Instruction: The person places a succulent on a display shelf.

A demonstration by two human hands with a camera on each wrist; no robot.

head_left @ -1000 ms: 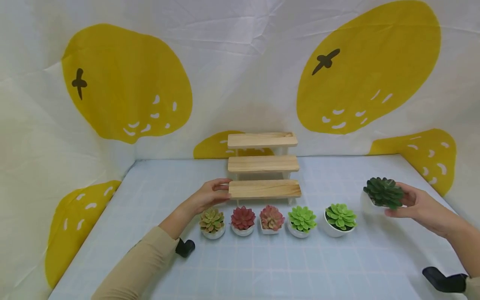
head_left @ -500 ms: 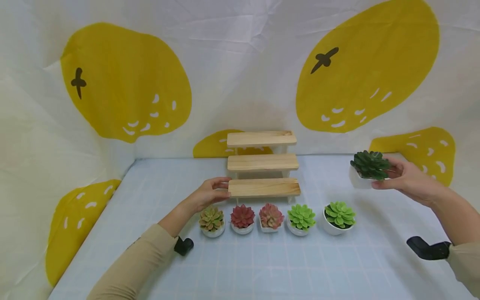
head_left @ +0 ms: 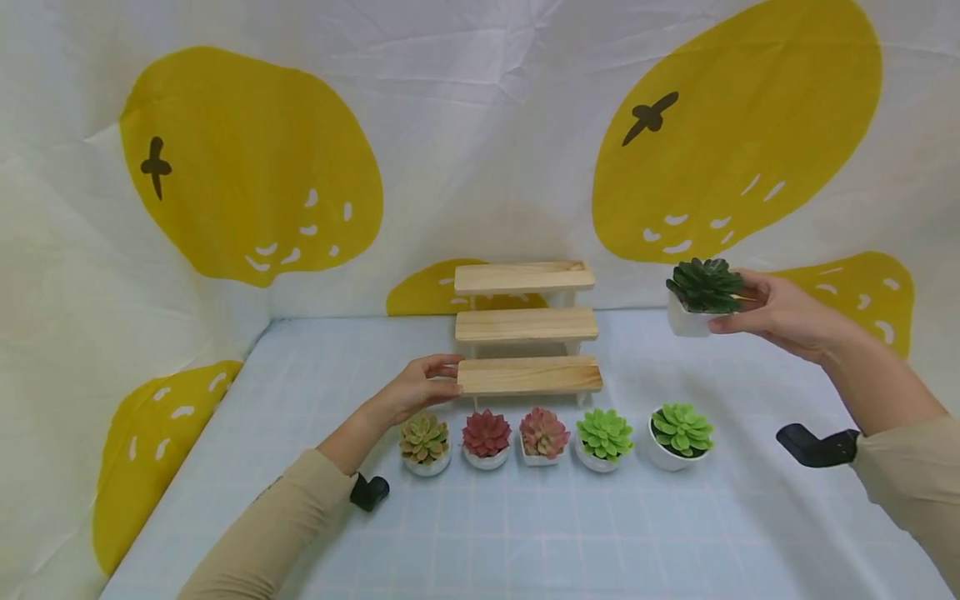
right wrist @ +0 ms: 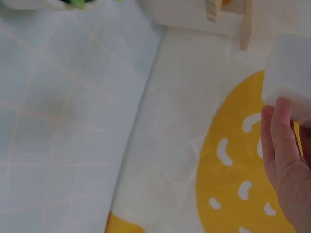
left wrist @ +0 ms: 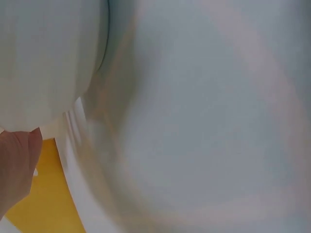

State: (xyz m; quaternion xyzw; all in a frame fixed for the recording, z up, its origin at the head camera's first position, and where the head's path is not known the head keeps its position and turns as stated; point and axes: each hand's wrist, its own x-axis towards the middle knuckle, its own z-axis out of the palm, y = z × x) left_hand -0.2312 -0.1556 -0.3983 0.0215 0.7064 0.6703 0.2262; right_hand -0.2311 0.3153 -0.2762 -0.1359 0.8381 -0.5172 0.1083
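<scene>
A dark green potted succulent (head_left: 703, 286) in a white square pot (right wrist: 291, 73) is held up at the right by my right hand (head_left: 787, 315), thumb and fingers around the pot. My left hand (head_left: 415, 389) grips the left end of the lowest step of a three-tier wooden display stand (head_left: 528, 377), thumb at the front corner, fingers at the back one. In front of the stand is a row of potted succulents: yellowish (head_left: 424, 440), dark red (head_left: 487, 435), pink (head_left: 543, 435), and two bright green (head_left: 604, 437) ones. A white pot (left wrist: 43, 58) partly hides my left hand in the left wrist view.
The table has a pale blue checked cloth (head_left: 525, 533). A white curtain (head_left: 480, 167) with large yellow fruit prints hangs behind the stand. The rightmost green succulent (head_left: 681, 433) stands below and in front of the raised pot.
My right hand has carried the dark green succulent up, left and farther back over the table. My left hand has stayed at the stand.
</scene>
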